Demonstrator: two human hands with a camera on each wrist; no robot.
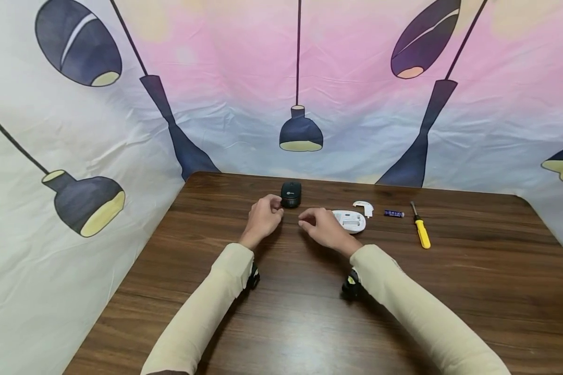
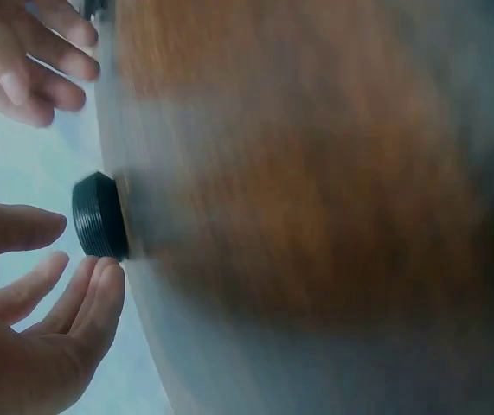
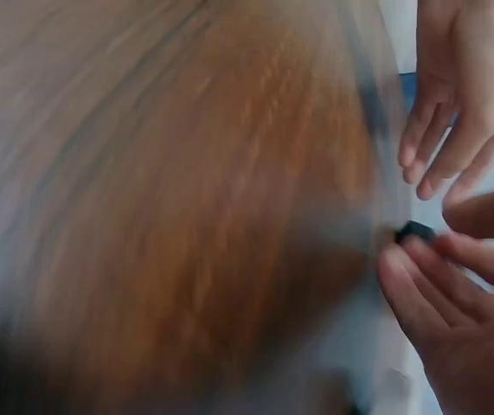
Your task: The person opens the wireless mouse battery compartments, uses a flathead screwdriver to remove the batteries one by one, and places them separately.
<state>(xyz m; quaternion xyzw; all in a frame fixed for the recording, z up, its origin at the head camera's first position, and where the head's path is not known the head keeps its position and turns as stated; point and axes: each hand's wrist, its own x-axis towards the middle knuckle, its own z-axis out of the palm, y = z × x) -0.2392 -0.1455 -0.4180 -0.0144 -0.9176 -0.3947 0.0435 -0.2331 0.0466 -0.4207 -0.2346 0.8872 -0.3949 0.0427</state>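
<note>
White mouse [image 1: 351, 222] partly hidden, wrist-view tabletop [image 2: 316, 173] blurred

Table with dark-brown wood-grain top [image 1: 488, 307], one; far corners rounded. Wrinkled fabric backdrop [image 1: 244, 67], hanging behind the table's far edge; pink above, pale blue below, with yellowish patches. Navy-blue printed pendant lamps [image 1: 302, 127] with pale-yellow openings, several; some on thin dark cords. Creased off-white fabric [image 1: 28, 291], at the table's left, bearing the same lamp motif. Soft whitish glare [image 1: 305, 338], on the near tabletop.
</note>
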